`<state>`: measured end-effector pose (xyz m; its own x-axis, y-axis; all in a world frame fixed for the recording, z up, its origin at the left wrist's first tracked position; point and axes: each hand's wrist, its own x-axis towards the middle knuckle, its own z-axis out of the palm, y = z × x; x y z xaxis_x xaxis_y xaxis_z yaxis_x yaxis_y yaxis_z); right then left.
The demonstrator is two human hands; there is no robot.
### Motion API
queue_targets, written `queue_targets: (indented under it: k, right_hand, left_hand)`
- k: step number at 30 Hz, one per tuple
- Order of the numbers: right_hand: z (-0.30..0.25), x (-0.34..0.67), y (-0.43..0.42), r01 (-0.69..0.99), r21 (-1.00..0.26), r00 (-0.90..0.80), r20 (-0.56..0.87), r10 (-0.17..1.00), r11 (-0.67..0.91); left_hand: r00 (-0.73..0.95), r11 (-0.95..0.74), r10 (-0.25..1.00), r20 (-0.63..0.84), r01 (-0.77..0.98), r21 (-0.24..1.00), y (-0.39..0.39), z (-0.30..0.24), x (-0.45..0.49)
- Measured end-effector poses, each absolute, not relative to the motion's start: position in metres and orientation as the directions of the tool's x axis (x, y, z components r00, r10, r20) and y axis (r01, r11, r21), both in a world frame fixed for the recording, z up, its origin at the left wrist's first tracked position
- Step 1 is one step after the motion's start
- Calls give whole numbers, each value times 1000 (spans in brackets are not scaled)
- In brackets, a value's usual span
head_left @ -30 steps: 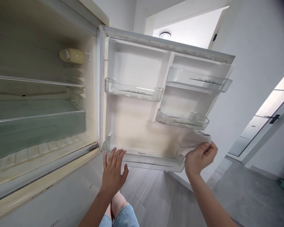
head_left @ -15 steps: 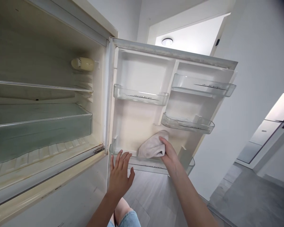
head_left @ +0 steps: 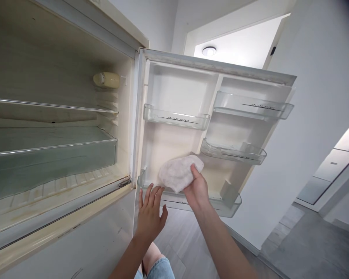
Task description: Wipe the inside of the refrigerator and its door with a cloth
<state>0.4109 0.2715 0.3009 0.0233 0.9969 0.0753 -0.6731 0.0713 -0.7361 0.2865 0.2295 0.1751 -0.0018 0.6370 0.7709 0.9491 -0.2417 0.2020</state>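
Observation:
In my right hand (head_left: 198,186) is a folded white cloth (head_left: 178,172), gripped with the thumb on top, in front of the lower inner panel of the open fridge door (head_left: 168,145). The cloth hangs just above the clear bottom door shelf (head_left: 227,207); whether it presses on the panel I cannot tell. My left hand (head_left: 151,211) has its fingers spread, with the fingertips at the left part of that bottom shelf's front edge. It holds nothing.
Higher on the door are clear plastic shelves: one on the left (head_left: 177,117), two on the right (head_left: 253,105). To the left, the fridge interior has a glass shelf (head_left: 52,104), a greenish drawer (head_left: 52,161) and a yellowed lamp cover (head_left: 107,80). A wall (head_left: 302,116) stands behind the door.
My right hand has shifted left and turned, and the cloth now lies flatter and farther left. My left hand stays by the bottom shelf. The view has moved slightly.

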Motion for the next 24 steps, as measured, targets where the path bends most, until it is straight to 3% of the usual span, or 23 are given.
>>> queue_targets:
  k: [3, 5, 6, 8, 9, 12, 15, 17, 21, 24]
  right_hand:
    - [301, 387, 272, -459, -765, 306, 342, 888, 453]
    - [305, 368, 284, -161, -715, 403, 582, 706, 681]
    - [309, 360, 294, 11, -645, 373, 711, 596, 764]
    - [319, 346, 318, 317, -418, 137, 908, 395, 851]
    - [326, 340, 330, 426, -299, -22, 940, 340, 854]
    - [340, 330, 361, 614, 9, -406, 862, 305, 789]
    - [339, 330, 377, 629, 245, -592, 766, 250, 738]
    - [330, 335, 379, 597, 323, -650, 731, 207, 734]
    - [305, 359, 380, 457, 337, -779, 599, 188, 823]
    - [286, 380, 380, 221, 242, -868, 491, 78, 945]
  left_hand:
    - [-6, -242, 647, 762, 947, 213, 229, 175, 288]
    - [-2, -244, 656, 755, 946, 215, 228, 176, 288]
    - [-1, -244, 658, 753, 946, 215, 227, 176, 288]
    - [-4, -239, 664, 747, 946, 218, 227, 176, 287]
    - [-7, -236, 667, 745, 947, 220, 227, 177, 287]
    - [-12, -233, 671, 741, 946, 226, 227, 177, 286]
    - [-10, -238, 671, 742, 944, 227, 226, 177, 285]
    - [-3, -247, 667, 745, 942, 225, 226, 177, 285]
    - [-29, -251, 646, 763, 935, 249, 225, 180, 286]
    - [-40, -250, 644, 764, 933, 259, 225, 180, 288]
